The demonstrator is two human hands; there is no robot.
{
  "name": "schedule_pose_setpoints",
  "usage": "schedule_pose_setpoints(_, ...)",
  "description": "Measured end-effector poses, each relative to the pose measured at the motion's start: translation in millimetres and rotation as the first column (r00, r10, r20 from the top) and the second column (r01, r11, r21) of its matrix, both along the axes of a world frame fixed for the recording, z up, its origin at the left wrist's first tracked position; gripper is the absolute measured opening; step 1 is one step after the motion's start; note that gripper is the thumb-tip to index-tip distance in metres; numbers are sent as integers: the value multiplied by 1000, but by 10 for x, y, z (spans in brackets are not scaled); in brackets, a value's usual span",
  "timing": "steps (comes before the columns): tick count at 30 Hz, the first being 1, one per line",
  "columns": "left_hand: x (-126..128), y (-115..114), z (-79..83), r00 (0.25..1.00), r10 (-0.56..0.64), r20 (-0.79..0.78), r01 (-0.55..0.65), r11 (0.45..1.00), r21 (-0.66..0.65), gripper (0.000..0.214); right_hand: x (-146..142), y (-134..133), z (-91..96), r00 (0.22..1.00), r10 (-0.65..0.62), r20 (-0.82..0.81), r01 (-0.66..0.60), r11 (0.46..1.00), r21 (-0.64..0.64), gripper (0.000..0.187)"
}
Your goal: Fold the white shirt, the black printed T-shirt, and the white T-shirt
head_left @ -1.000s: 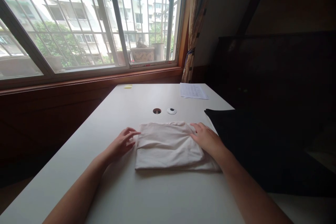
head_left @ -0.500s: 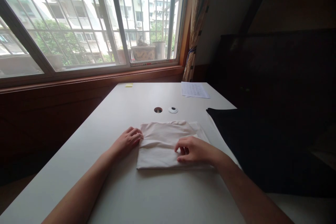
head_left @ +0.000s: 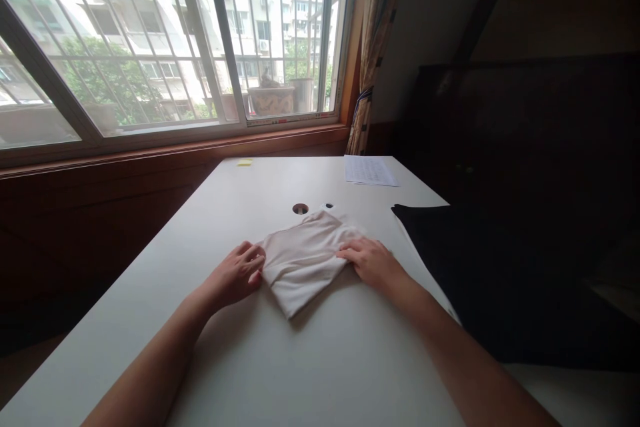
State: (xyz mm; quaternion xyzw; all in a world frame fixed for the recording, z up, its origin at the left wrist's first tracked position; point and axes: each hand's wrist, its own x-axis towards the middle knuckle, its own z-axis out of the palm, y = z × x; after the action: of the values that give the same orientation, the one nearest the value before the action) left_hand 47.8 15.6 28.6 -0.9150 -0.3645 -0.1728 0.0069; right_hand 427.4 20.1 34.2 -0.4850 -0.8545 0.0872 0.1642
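A folded cream cotton cloth [head_left: 306,259] lies turned cornerwise on the white tabletop [head_left: 320,360]. The left hand [head_left: 236,275] touches its left edge with loosely curled fingers; the right hand [head_left: 371,260] presses its right corner, fingers flat and gripping nothing.

Head view — forward-down, near table [head_left: 250,373]

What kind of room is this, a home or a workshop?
Most likely a room in a home: a white table stands by a large barred window with a patterned tied-back curtain, facing apartment blocks. Both hands rest on a folded cream cloth.
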Motion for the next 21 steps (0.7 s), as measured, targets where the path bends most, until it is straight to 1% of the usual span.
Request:
schedule_pose_setpoints(2,98,-109,67,997,-76,12,76,995,-68,21,91,74,-81,992,-123,28,121,990,67,52)
schedule_pose_setpoints(4,213,-211,124,988,-149,43,154,978,-141,25,149,106,-112,979,-201,40,196,974,115,55)
schedule_pose_setpoints(6,305,-277,164,978,-199,69,208,961,-185,28,138,89,-81,973,-230,23,224,962,155,53)
schedule_pose_setpoints(8,342,-294,185,974,-214,77,225,955,-194,30,38,21,-6,979,-206,-7,203,961,187,41)
schedule_pose_setpoints(10,314,-269,187,978,-198,70,207,961,-184,34,-139,-98,76,993,-111,-37,116,973,198,25)
schedule_pose_setpoints(12,235,-219,173,985,-163,62,171,971,-166,36,-357,-251,126,995,83,-60,-72,984,164,16)
schedule_pose_setpoints(13,186,-191,160,988,-144,60,152,977,-153,36,-468,-333,132,978,199,-69,-188,973,134,15)
schedule_pose_setpoints(14,135,-163,145,990,-126,61,133,981,-138,36,-572,-412,127,949,307,-71,-299,949,102,18)
schedule_pose_setpoints(15,86,-135,127,992,-109,63,116,986,-123,35,-664,-484,113,918,392,-64,-388,919,77,23)
schedule_pose_setpoints(16,42,-108,108,994,-94,64,100,989,-108,32,-741,-545,93,890,453,-48,-451,891,57,28)
schedule_pose_setpoints(18,-26,-57,70,996,-65,60,70,994,-86,25,-841,-624,54,865,502,-1,-501,864,47,33)
schedule_pose_setpoints(21,-82,9,25,998,-50,38,52,996,-69,20,-865,-649,27,866,499,44,-500,865,46,16)
